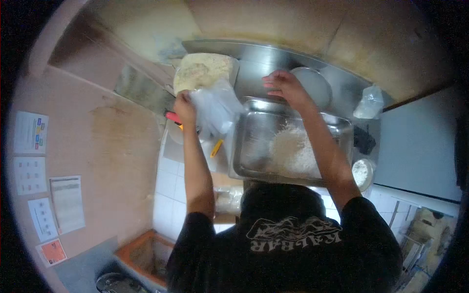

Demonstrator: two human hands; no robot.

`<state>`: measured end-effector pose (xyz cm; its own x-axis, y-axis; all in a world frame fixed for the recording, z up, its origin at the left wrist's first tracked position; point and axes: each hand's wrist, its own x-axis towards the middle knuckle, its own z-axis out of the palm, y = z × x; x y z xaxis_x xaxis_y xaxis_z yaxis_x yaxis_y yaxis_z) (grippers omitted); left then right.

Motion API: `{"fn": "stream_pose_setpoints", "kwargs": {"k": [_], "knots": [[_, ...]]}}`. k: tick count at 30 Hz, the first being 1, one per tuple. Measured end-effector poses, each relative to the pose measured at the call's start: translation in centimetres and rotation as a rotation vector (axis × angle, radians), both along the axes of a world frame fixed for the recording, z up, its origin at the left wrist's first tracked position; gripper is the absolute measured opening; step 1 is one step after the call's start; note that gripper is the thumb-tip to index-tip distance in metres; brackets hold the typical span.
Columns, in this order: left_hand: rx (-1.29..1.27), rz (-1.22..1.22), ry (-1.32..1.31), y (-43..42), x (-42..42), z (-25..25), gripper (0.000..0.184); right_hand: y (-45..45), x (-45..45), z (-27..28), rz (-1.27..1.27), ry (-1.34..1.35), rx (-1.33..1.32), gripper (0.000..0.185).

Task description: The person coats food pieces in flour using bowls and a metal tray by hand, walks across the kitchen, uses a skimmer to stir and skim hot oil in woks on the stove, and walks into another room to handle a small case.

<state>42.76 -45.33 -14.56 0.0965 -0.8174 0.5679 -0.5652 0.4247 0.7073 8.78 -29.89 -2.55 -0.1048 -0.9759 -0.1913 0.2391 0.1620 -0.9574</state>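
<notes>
My left hand (184, 106) is closed on the edge of a clear plastic bag (217, 105), which hangs limp to its right. My right hand (287, 88) is raised above the far rim of a steel tray (251, 146), fingers apart and nothing visible in them. Inside the tray lies a heap of white and pale brown powder (293, 149). Behind the bag is a container of yellowish crumbly material (202, 73). A yellow-handled cutter (217, 148) lies below the bag. Something with a red handle (173, 117) is beside my left wrist, partly hidden.
A round metal pan or lid (317, 83) lies behind the tray. On the right are a plastic bag of white stuff (369, 102), a bowl of white powder (361, 172) and a dark cloth-like item (364, 140). Printed sheets (67, 204) hang on the left wall.
</notes>
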Motion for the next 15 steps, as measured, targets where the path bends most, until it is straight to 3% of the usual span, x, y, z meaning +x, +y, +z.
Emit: {"fn": "stream_pose_setpoints", "kwargs": {"k": [3,6,9,12,13,15], "knots": [[0.288,-0.07,-0.118,-2.1,-0.2,1.5,0.018,0.9,-1.1,-0.5,0.014,0.058,-0.047,0.04],[0.683,-0.505,0.476,-1.7,-1.8,3.9,0.015,0.8,1.8,0.1,0.017,0.349,-0.04,0.058],[0.949,-0.77,0.745,0.7,-3.6,6.4,0.013,-1.6,4.8,-5.6,0.039,0.66,-0.118,0.078],[1.039,-0.993,0.853,1.9,-4.6,7.0,0.01,-3.7,6.7,-8.8,0.008,0.756,-0.372,0.068],[1.061,-1.099,0.88,1.8,-4.5,6.9,0.01,-4.1,6.6,-8.7,0.113,0.614,-0.301,0.062],[1.065,-0.879,0.829,2.0,-3.9,6.0,0.008,-4.3,6.3,-8.4,0.326,0.325,-0.145,0.052]]}}
